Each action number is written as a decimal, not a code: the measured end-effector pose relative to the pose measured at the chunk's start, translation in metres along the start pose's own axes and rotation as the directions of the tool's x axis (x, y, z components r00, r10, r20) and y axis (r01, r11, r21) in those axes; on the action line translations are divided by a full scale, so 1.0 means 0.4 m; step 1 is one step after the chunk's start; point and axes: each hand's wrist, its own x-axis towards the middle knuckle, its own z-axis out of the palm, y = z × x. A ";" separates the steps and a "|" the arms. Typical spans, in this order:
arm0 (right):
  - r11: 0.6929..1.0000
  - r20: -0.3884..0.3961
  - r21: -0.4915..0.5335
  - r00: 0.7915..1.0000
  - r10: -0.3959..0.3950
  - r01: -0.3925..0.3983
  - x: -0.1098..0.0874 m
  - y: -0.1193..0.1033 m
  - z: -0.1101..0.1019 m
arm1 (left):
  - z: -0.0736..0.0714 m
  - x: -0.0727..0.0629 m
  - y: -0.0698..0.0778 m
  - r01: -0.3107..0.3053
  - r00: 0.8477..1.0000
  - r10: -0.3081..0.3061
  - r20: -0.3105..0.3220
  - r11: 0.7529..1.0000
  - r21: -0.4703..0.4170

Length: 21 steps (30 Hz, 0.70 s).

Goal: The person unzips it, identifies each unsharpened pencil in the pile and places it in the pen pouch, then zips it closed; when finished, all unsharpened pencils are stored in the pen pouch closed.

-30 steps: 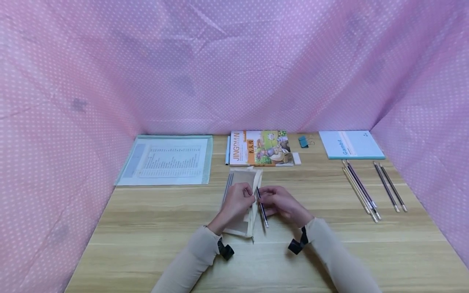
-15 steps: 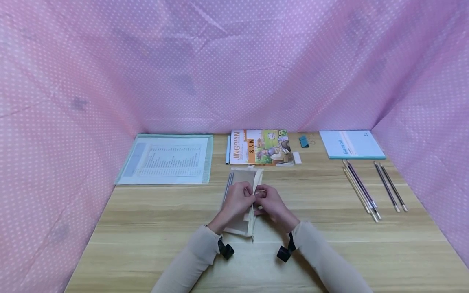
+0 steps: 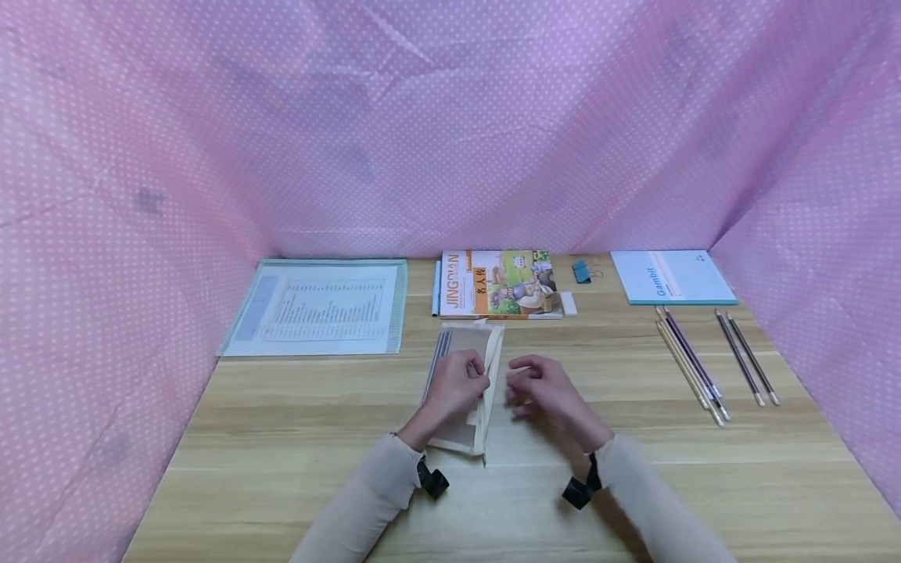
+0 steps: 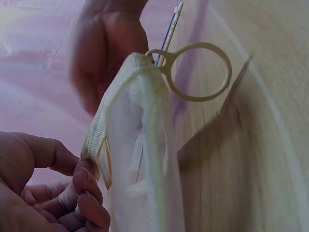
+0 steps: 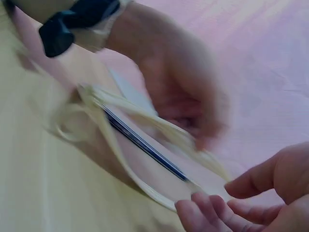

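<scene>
The left hand (image 3: pixel 457 381) covers the middle of the mesh bag (image 3: pixel 496 344), so the low ends of the pencils (image 3: pixel 439 344) in it are hidden in the head view. In the right wrist view, that hand is a smear over the bag, and the bag's ring (image 4: pixel 200 45) is fuzzy too. The right hand (image 3: pixel 545 389), right of the bag, has blurry fingers. Both sleeves (image 3: pixel 352 500), on the bag's near side, run off the bottom. Past the bag, the book (image 3: pixel 500 285) hides most of a blue thing (image 3: pixel 436 289). Left of the bag, the words on the paper (image 3: pixel 325 309) are too tiny to read.
</scene>
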 end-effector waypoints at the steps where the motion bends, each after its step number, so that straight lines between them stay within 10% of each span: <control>1: 1.000 -0.006 -0.016 1.000 -0.013 0.013 -0.010 -0.003 -0.023 | 0.001 0.000 0.000 0.001 1.000 -0.001 0.001 1.000 -0.004; 21: 0.955 -0.171 -0.212 0.955 -0.243 0.205 -0.125 0.014 -0.537 | 0.008 -0.007 0.001 -0.001 1.000 0.001 -0.007 1.000 -0.003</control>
